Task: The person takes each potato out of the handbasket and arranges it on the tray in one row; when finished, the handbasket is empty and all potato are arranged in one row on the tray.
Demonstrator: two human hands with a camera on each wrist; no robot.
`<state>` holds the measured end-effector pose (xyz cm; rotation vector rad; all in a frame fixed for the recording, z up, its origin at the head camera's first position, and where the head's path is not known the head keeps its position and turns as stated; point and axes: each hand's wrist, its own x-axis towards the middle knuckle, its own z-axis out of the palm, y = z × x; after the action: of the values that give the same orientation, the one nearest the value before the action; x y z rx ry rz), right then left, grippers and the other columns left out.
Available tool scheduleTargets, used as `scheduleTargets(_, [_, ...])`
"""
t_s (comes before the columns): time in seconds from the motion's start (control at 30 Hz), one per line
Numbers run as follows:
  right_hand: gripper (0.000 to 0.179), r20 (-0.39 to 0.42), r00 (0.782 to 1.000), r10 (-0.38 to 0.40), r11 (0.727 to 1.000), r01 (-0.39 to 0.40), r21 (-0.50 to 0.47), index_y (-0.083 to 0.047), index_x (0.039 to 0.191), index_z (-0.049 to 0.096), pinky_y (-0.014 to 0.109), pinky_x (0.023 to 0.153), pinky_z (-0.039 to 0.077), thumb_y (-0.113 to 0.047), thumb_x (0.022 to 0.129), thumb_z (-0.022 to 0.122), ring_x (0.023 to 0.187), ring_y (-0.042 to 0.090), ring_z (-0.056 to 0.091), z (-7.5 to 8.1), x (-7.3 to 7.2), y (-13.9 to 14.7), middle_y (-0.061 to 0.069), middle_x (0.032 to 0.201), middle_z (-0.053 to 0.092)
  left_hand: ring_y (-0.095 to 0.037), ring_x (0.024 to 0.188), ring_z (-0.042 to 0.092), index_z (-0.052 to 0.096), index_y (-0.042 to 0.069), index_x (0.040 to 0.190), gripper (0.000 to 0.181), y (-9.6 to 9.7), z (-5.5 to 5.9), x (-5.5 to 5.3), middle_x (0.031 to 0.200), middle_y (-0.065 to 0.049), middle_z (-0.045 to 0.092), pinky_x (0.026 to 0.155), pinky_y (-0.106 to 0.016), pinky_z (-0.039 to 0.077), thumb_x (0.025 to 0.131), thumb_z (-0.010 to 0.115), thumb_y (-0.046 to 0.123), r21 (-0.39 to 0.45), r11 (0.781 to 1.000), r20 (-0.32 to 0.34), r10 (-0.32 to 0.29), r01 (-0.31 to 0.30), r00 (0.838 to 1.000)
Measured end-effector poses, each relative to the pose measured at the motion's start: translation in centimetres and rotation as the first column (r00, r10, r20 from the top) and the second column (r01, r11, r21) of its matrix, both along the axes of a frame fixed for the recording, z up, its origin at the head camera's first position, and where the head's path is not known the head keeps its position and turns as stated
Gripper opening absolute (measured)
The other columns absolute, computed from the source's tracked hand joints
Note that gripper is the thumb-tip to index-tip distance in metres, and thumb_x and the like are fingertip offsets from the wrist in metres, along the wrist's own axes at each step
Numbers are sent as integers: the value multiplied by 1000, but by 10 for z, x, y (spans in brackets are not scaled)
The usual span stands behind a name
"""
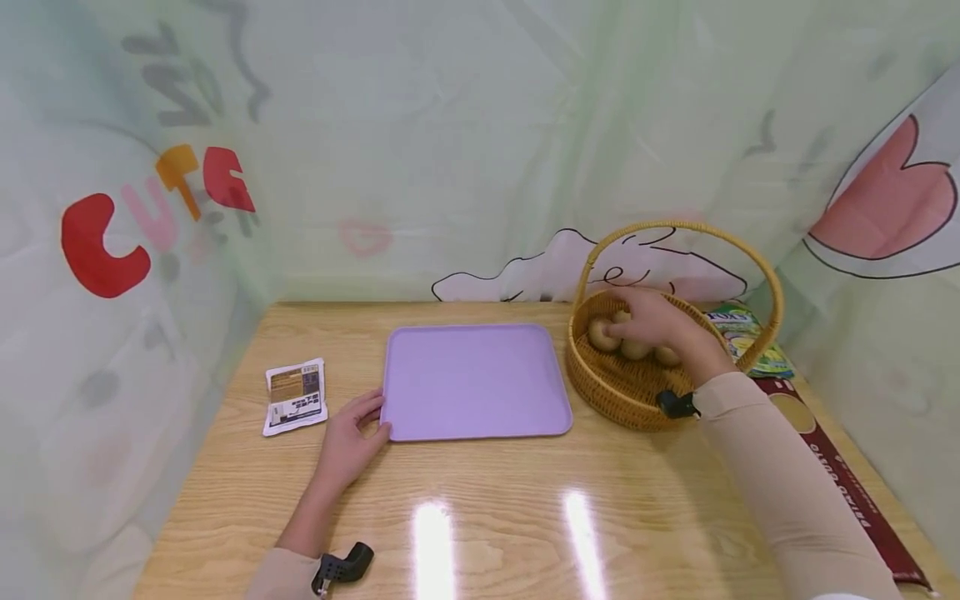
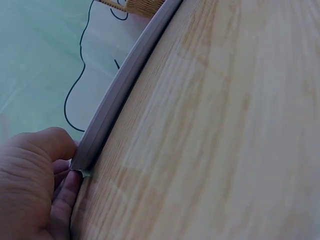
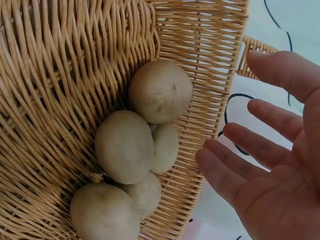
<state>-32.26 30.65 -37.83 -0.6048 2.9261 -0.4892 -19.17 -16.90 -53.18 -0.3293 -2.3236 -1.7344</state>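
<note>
1. Left grip (image 1: pixel 347 443) pinches the lilac tray (image 1: pixel 476 383) at its near-left corner, thumb above and fingertips against the edge and underside.
2. Right grip (image 1: pixel 652 318) holds nothing; its fingers are extended and spread above the far side of the wicker basket (image 1: pixel 622 407), the fingertips pointing towards the far rim.
3. The tray is in the middle of the tabletop (image 1: pixel 495 500), its long axis running left to right and its short sides pointing away from the person.
4. The basket stands just to the right of the tray, upright, with its tall handle arching from the left side over to the right.
5. Five potatoes (image 3: pixel 125 146) lie inside it, clustered along the wall; the middle one is slightly elongated, its long axis nearly upright in the right wrist view.
6. A white packet (image 1: pixel 296 396) lies left of the tray, longer front to back and slightly slanted.
7. Right of the basket, a dark red package (image 1: pixel 832 475) stretches lengthwise towards the near-right corner.
</note>
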Motion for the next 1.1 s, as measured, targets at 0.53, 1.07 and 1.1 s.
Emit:
scheduleTargets(0.53, [55,158,987,23,999,-16,-46,-1,135,55,54,106,39,-12,83,70,115,34,52,-21,-12,-1,19,127,59,-35,107,63,59,-16,120,44,1,-6,3,132,-26,55,96,-31,52,77,70,-14,-41,999,14,7,-6,1000])
scheduleTargets(1.07, [42,128,991,29,998,-36,56,-4,118,67,44,84,49,0,76,70,93,27,54,-34,-27,-7,10,108,66,-47,104,61,56,-24,115,40,11,34,19,127,-37,52,94,-48,52,77,67,-19,-50,999,-6,-4,3,1000])
scheduleTargets(1.1, [42,130,991,25,998,-33,56,-5,118,67,44,86,49,0,77,70,94,26,54,-35,-27,-7,10,109,66,-47,104,61,56,-24,115,40,11,34,19,127,-37,52,94,-48,52,77,67,-19,-56,998,-10,-3,3,1000])
